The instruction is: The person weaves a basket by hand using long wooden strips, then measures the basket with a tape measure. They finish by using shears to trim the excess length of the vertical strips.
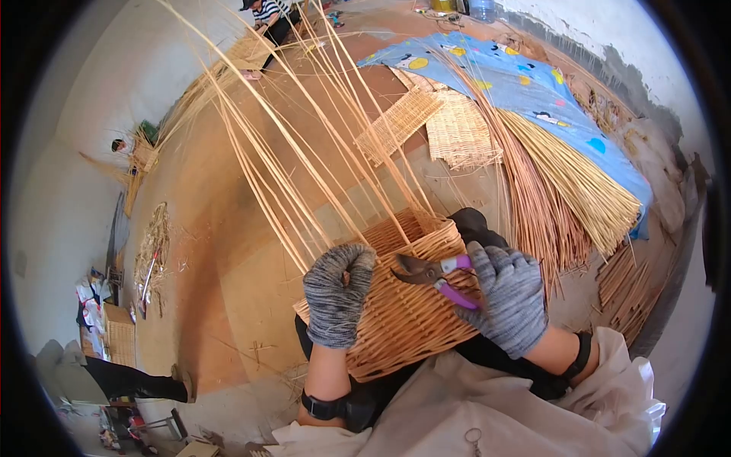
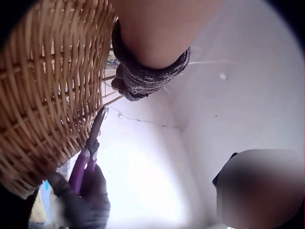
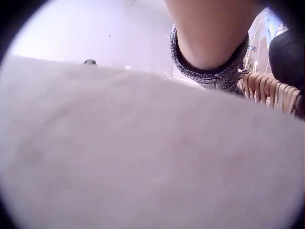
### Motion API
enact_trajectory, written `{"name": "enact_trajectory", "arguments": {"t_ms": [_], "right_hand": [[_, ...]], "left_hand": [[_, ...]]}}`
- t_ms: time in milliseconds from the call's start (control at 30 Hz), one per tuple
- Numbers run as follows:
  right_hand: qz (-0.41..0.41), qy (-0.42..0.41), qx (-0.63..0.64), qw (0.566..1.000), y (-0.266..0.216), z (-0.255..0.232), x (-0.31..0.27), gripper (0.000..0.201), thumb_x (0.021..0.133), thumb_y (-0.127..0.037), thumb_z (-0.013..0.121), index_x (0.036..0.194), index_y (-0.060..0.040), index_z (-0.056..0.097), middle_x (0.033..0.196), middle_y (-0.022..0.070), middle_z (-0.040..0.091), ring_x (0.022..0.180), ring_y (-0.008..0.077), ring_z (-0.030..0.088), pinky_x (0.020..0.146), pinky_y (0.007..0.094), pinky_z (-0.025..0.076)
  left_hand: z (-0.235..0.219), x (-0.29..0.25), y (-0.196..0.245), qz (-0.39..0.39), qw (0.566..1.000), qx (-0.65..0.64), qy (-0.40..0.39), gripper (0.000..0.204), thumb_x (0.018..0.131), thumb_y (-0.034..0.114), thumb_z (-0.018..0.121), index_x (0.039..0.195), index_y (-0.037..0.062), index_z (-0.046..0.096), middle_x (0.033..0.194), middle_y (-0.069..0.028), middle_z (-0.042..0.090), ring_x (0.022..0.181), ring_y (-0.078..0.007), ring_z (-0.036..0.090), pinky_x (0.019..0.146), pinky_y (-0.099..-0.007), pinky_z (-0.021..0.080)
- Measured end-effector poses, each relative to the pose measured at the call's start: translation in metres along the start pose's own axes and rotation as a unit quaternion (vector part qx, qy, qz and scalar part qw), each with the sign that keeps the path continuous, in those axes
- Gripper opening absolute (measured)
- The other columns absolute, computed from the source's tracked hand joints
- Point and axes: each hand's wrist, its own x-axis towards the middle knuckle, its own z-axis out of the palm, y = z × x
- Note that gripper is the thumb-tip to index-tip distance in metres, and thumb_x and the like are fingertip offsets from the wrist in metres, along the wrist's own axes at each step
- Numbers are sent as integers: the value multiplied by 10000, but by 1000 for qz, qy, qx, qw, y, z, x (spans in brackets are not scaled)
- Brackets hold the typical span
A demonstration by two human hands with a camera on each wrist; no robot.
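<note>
A wicker basket [image 1: 411, 312] lies tilted across the person's lap, with long pale willow rods [image 1: 285, 179] rising from its far side. My gloved left hand [image 1: 339, 293] is curled at the basket's left rim, around the base of a willow rod; the inside of the fist is mostly hidden. In my gloved right hand [image 1: 509, 297] I hold pruning shears [image 1: 430, 270] by their purple handles, their blades pointing left over the basket's wall. The left wrist view shows the shears [image 2: 86, 160] beside the woven wall [image 2: 52, 90]. Grey cloth [image 3: 143, 152] covers most of the right wrist view.
Bundles of willow rods [image 1: 579, 175] lie at the right, partly under a blue patterned sheet [image 1: 533, 84]. Woven panels [image 1: 461, 129] rest on the floor ahead. Another person [image 1: 266, 19] sits at the far back. A tied bundle [image 1: 152, 251] lies at the left.
</note>
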Motion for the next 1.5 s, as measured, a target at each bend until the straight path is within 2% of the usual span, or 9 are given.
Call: {"name": "enact_trajectory", "arguments": {"t_ms": [233,333,433,533,1000,1133,1200,1267,1500], "right_hand": [[-11,-34,-3,999,-15,9,10,678,662,-375,709,1188,0,504,984,148,559,879,283,559,765,410,439],[54,-121,61,989,-13,6,2,673,694,-396,699,1188,13,497,898,170,580,779,298,589,705,412,472],[79,-122,105,984,-6,1,-9,675,716,-415,690,1188,24,491,835,189,597,700,323,603,662,415,493],[51,-103,83,990,-7,0,-14,700,706,-435,697,1186,30,490,924,202,606,774,331,611,699,405,498],[109,-197,199,954,-23,6,-1,649,649,-429,746,1100,-10,542,880,185,612,776,312,628,630,406,493],[76,-71,273,956,2,3,-14,674,711,-441,717,1153,17,495,808,161,620,717,311,633,639,382,513],[155,-45,341,926,16,-8,-11,675,672,-363,776,1161,18,511,841,177,618,760,278,634,697,349,514],[200,-12,327,924,35,-4,-15,627,668,-319,787,1137,7,526,834,163,616,739,273,624,692,344,509],[225,-37,381,896,65,20,-35,624,646,-310,797,1113,1,523,858,160,607,752,264,611,699,347,503]], "left_hand": [[-3,3,2,49,998,-3,-39,94,786,49,668,870,7,667,814,-99,648,766,-200,620,737,-286,485],[-4,-5,2,41,994,-87,54,95,768,60,676,858,30,677,830,-99,652,780,-234,622,738,-307,489],[-13,-8,3,145,970,178,80,101,757,81,679,853,51,688,844,-94,656,788,-251,618,745,-325,490],[-7,-12,2,131,944,302,2,133,749,98,703,877,61,698,885,-102,654,819,-254,607,761,-335,492],[-1,-12,-14,152,958,242,37,156,690,60,734,842,53,698,833,-98,657,780,-249,613,740,-327,490],[4,-15,11,193,944,257,74,221,703,77,733,920,66,689,939,-75,657,868,-246,601,820,-334,472],[16,-20,23,219,954,197,53,277,724,110,725,993,72,671,1018,-74,643,920,-251,586,861,-346,457],[44,-22,35,218,944,247,-6,492,722,333,701,1142,106,582,1093,-64,590,987,-241,549,965,-432,356],[86,-26,34,121,941,303,91,479,662,359,678,1034,84,553,954,-133,534,928,-319,498,866,-464,354]]}}
